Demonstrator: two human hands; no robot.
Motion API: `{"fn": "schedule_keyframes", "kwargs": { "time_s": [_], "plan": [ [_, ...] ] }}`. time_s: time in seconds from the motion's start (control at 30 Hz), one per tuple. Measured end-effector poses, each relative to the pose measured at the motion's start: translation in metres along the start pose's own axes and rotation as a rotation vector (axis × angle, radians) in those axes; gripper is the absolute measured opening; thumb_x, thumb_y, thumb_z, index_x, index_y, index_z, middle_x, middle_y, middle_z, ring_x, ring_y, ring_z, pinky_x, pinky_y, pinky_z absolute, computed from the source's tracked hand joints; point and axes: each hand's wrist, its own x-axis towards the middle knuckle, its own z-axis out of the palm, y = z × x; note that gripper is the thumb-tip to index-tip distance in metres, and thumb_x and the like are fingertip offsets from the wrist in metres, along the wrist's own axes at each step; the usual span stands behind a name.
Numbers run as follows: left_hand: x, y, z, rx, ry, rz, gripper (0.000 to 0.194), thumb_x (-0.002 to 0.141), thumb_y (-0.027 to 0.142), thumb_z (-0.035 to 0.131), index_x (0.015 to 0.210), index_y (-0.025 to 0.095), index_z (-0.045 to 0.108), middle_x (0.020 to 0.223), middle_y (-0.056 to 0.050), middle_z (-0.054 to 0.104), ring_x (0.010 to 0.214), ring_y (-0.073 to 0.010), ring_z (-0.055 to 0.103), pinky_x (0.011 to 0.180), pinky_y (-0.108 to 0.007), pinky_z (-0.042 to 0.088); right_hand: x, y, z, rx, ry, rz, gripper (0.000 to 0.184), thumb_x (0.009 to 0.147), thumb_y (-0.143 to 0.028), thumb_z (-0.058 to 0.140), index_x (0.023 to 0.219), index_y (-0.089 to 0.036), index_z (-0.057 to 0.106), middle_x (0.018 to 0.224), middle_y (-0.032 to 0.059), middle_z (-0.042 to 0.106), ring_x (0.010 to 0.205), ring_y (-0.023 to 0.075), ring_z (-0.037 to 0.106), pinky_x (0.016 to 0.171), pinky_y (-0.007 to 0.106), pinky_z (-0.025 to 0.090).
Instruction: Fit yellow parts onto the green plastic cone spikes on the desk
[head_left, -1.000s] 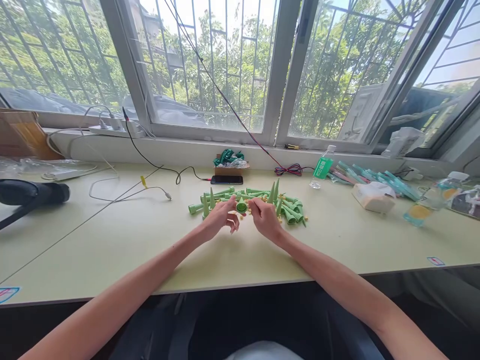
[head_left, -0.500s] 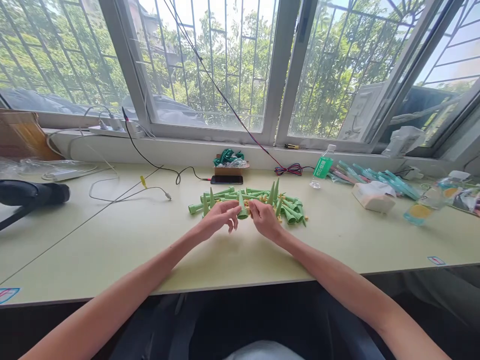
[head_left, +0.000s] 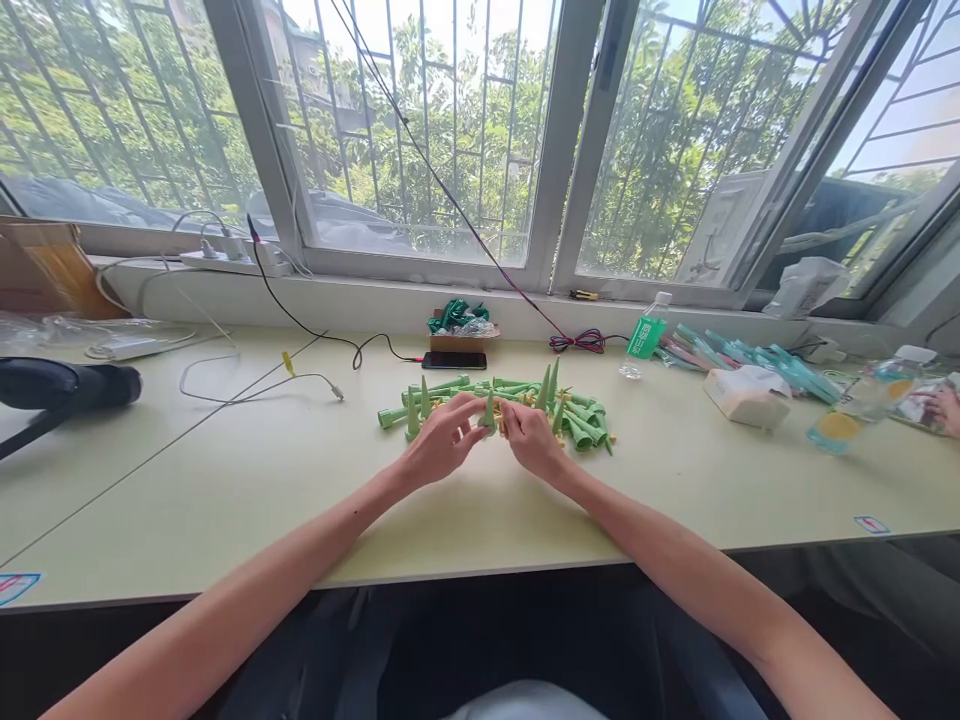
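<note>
A small light-green pointed cone (head_left: 489,412) stands tip up between my two hands. My left hand (head_left: 448,438) grips it low down between thumb and fingers. My right hand (head_left: 531,436) is closed in a pinch just right of the cone; what its fingertips hold, if anything, is hidden. Around and behind both hands lies a pile of green cone-shaped pieces (head_left: 589,420), some upright, others on their sides, with small yellow-orange bits among them. More upright green cones (head_left: 413,412) are just left of my left hand.
Behind the pile are a black phone (head_left: 454,360) and a small cardboard box (head_left: 459,343). A green-labelled bottle (head_left: 645,338), a tissue pack (head_left: 748,394) and a second bottle (head_left: 840,425) stand to the right. Cables (head_left: 255,395) run across the left. Another person's hand (head_left: 943,408) is at the right edge.
My left hand has turned, its fingers now bent over beside the cone, and the cone has shifted slightly right. My right hand stays almost still. Another person's hand has appeared at the far right.
</note>
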Motion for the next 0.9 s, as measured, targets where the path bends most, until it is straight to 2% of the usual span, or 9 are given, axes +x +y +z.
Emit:
{"fn": "schedule_keyframes", "kwargs": {
  "time_s": [0.1,0.2,0.27,0.37,0.47,0.6,0.77,0.9],
  "plan": [
    [0.002,0.003,0.0,-0.001,0.058,-0.057,0.026,0.091,0.038,0.054,0.113,0.023,0.057,0.108,-0.006,0.057,0.058,-0.0067,0.054,0.053,-0.022,0.047,0.0,0.0,0.001,0.001,0.044,0.002,0.043,0.1,-0.044,0.03,0.066,-0.021,0.043,0.056,-0.0022,0.047,0.05,0.0123,0.04,0.053,0.027,0.031],
    [0.003,0.005,0.0,-0.022,0.135,-0.157,0.026,0.085,0.043,0.062,0.096,0.02,0.056,0.094,-0.003,0.058,0.055,-0.0075,0.051,0.052,-0.022,0.044,0.0,0.0,0.003,-0.013,0.082,0.0,0.043,0.1,-0.045,0.03,0.065,-0.022,0.039,0.055,-0.0027,0.044,0.05,0.0128,0.038,0.053,0.027,0.03],
    [0.004,0.005,0.001,-0.012,0.124,-0.202,0.028,0.084,0.045,0.063,0.083,0.019,0.055,0.082,-0.002,0.059,0.053,-0.0087,0.05,0.05,-0.022,0.041,0.0,0.0,0.003,-0.024,0.103,-0.011,0.043,0.101,-0.045,0.029,0.066,-0.022,0.039,0.056,-0.0026,0.043,0.051,0.0133,0.038,0.054,0.028,0.03],
    [0.004,0.003,0.002,-0.039,0.039,-0.256,0.036,0.087,0.05,0.057,0.07,0.017,0.057,0.07,-0.002,0.059,0.049,-0.0102,0.051,0.048,-0.023,0.04,0.0,0.001,0.002,-0.045,0.131,-0.025,0.042,0.101,-0.045,0.029,0.066,-0.022,0.037,0.057,-0.0024,0.042,0.053,0.0135,0.037,0.055,0.027,0.03],
    [0.004,0.001,0.003,-0.225,-0.054,-0.34,0.048,0.09,0.058,0.047,0.073,0.016,0.061,0.073,-0.005,0.062,0.047,-0.011,0.054,0.044,-0.024,0.042,0.0,0.001,0.001,-0.057,0.134,-0.021,0.041,0.101,-0.044,0.031,0.066,-0.022,0.036,0.057,-0.0028,0.042,0.052,0.013,0.036,0.054,0.027,0.029],
    [0.007,0.005,0.001,-0.486,-0.099,-0.482,0.061,0.088,0.067,0.041,0.079,0.011,0.064,0.08,-0.01,0.064,0.047,-0.0116,0.057,0.04,-0.024,0.043,0.0,0.001,0.001,-0.045,0.112,-0.022,0.039,0.101,-0.043,0.031,0.068,-0.022,0.039,0.059,-0.0029,0.044,0.052,0.0124,0.036,0.054,0.026,0.029],
    [0.011,0.012,-0.006,-0.574,-0.17,-0.605,0.068,0.084,0.072,0.044,0.078,0.008,0.067,0.074,-0.01,0.064,0.049,-0.0128,0.058,0.043,-0.024,0.044,-0.002,0.0,0.0,-0.047,0.062,-0.06,0.039,0.101,-0.042,0.031,0.068,-0.022,0.039,0.058,-0.0031,0.043,0.053,0.0124,0.036,0.054,0.026,0.03],
    [0.01,0.012,-0.007,-0.604,-0.187,-0.636,0.064,0.081,0.071,0.051,0.078,0.009,0.066,0.078,-0.01,0.064,0.05,-0.0119,0.057,0.045,-0.024,0.045,-0.002,-0.001,-0.001,-0.031,0.048,-0.075,0.037,0.1,-0.04,0.032,0.069,-0.022,0.037,0.058,-0.0035,0.043,0.052,0.0119,0.036,0.054,0.025,0.03]
  ]
}}
